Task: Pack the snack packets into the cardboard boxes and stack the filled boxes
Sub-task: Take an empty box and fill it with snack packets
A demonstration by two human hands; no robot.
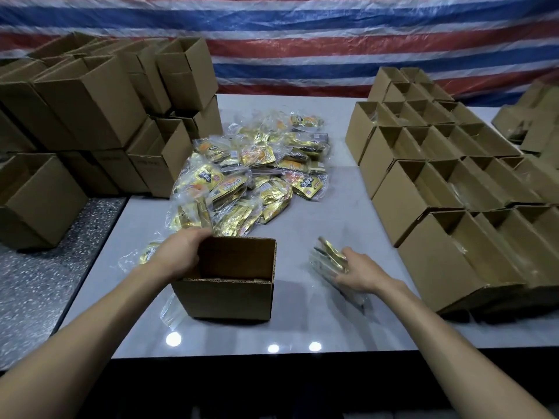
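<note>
An open cardboard box (230, 294) stands on the white table near its front edge, and nothing shows inside it. My left hand (178, 252) grips the box's far left corner, fingers curled over the rim. To the right, my right hand (360, 273) holds a bundle of gold snack packets (329, 258) low over the table. A big heap of gold and clear snack packets (257, 170) lies in the middle of the table behind the box. A loose packet (145, 252) lies just left of my left wrist.
Rows of open boxes holding packets (447, 176) cover the table's right side. Stacks of boxes (99, 116) rise at the left, partly on a speckled lower surface (39, 282). A striped tarp (302, 40) hangs behind.
</note>
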